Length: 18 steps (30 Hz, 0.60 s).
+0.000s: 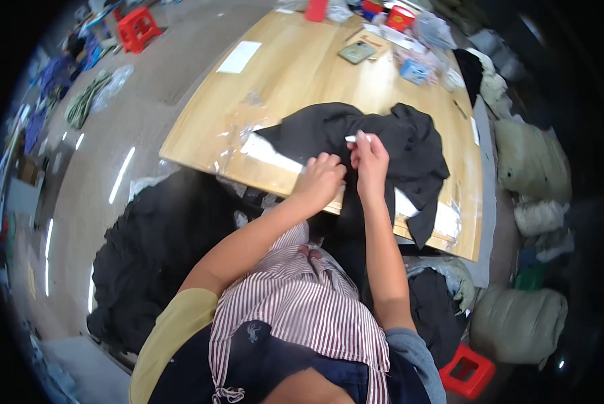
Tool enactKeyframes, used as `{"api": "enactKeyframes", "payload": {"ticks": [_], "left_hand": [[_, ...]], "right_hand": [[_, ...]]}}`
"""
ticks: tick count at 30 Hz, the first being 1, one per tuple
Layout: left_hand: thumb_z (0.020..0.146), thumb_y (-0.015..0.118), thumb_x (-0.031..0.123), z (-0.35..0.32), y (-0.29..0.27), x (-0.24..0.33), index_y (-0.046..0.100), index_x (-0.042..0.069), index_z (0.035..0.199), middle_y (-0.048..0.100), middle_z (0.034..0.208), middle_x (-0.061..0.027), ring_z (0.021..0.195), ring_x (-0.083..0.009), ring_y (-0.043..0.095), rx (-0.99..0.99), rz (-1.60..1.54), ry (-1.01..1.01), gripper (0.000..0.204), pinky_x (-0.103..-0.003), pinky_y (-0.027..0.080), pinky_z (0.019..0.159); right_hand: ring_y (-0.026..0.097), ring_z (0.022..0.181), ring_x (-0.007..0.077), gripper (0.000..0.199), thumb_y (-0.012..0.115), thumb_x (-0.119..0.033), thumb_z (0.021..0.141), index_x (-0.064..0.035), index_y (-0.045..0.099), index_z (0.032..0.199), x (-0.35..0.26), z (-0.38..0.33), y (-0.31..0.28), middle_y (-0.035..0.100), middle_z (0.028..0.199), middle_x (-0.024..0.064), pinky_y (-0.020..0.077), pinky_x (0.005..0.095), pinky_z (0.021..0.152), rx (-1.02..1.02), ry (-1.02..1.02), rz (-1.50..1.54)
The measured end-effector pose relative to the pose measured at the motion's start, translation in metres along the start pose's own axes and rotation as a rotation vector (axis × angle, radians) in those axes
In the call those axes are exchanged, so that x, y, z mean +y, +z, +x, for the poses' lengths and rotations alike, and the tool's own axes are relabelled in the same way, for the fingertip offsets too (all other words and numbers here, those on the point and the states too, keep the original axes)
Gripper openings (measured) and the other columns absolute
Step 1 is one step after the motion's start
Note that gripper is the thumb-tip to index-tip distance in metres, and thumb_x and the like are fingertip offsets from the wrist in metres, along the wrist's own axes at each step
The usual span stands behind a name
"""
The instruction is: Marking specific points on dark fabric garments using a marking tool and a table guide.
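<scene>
A black garment (pixel 406 145) lies bunched over the near part of the wooden table (pixel 275 74), and some of its cloth hangs past the front edge. My left hand (pixel 323 180) rests at the garment's near edge, its fingers curled down on the cloth; the fingertips are partly hidden. Just right of it, above the garment, my right hand (pixel 371 160) is closed in a pinch. A small white piece (pixel 351 139) sticks out from its thumb and fingers, too small to tell its kind.
Black cloth (pixel 160 249) is heaped left of my body, below the table. A white sheet (pixel 240 56), a red tub (pixel 399 18) and a blue packet (pixel 414 71) sit farther back on the table. Rolled bundles (pixel 532 158) line the right side. Red stools (pixel 137 29) stand on the floor.
</scene>
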<state>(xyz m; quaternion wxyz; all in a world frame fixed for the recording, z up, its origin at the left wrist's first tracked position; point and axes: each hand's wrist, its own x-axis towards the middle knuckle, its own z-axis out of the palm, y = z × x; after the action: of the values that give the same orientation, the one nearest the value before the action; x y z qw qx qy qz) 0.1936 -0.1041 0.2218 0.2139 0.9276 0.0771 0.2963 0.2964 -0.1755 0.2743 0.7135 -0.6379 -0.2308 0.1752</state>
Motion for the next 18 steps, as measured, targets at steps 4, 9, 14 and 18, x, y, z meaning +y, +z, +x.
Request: {"api": "enactKeyframes", "payload": {"ticks": [4, 9, 14, 18], "left_hand": [[0.08, 0.064, 0.005, 0.026, 0.013, -0.019, 0.056, 0.004, 0.096, 0.063, 0.081, -0.0214, 0.087, -0.0432, 0.063, -0.288, -0.046, -0.231, 0.018, -0.055, 0.047, 0.073], [0.073, 0.06, 0.002, 0.053, -0.012, -0.028, 0.045, 0.001, 0.131, 0.062, 0.109, -0.0291, 0.104, -0.0437, 0.061, -0.477, -0.01, -0.243, 0.059, -0.046, 0.049, 0.088], [0.084, 0.052, 0.016, 0.094, -0.028, -0.021, 0.064, 0.01, 0.103, 0.066, 0.084, -0.0233, 0.077, -0.0415, 0.064, -0.308, 0.474, 0.125, 0.023, -0.05, 0.051, 0.068], [0.094, 0.055, 0.022, 0.154, -0.181, -0.064, 0.066, 0.007, 0.116, 0.069, 0.108, -0.0131, 0.095, -0.0301, 0.065, 0.318, 0.212, -0.011, 0.03, -0.035, 0.049, 0.084]], "right_hand": [[0.061, 0.063, 0.0102, 0.008, 0.055, -0.013, 0.091, -0.005, 0.057, 0.091, -0.001, -0.096, -0.058, 0.065, 0.078, 0.0059, 0.0484, 0.0214, 0.054, -0.222, 0.154, 0.303], [0.065, 0.066, 0.0136, 0.016, 0.056, -0.013, 0.091, -0.0037, 0.06, 0.102, 0.061, -0.222, -0.146, 0.067, 0.08, 0.0079, 0.054, 0.0243, 0.058, 0.017, 0.573, 0.521], [0.064, 0.064, 0.015, 0.017, 0.051, -0.005, 0.084, -0.0021, 0.061, 0.098, 0.118, -0.3, -0.233, 0.064, 0.075, 0.0079, 0.0554, 0.0264, 0.059, 0.444, 0.61, 0.349], [0.065, 0.072, 0.0173, 0.016, 0.05, 0.004, 0.078, -0.0017, 0.064, 0.083, 0.191, -0.328, -0.28, 0.065, 0.077, 0.0074, 0.0538, 0.0326, 0.063, 0.557, 0.487, 0.061]]}}
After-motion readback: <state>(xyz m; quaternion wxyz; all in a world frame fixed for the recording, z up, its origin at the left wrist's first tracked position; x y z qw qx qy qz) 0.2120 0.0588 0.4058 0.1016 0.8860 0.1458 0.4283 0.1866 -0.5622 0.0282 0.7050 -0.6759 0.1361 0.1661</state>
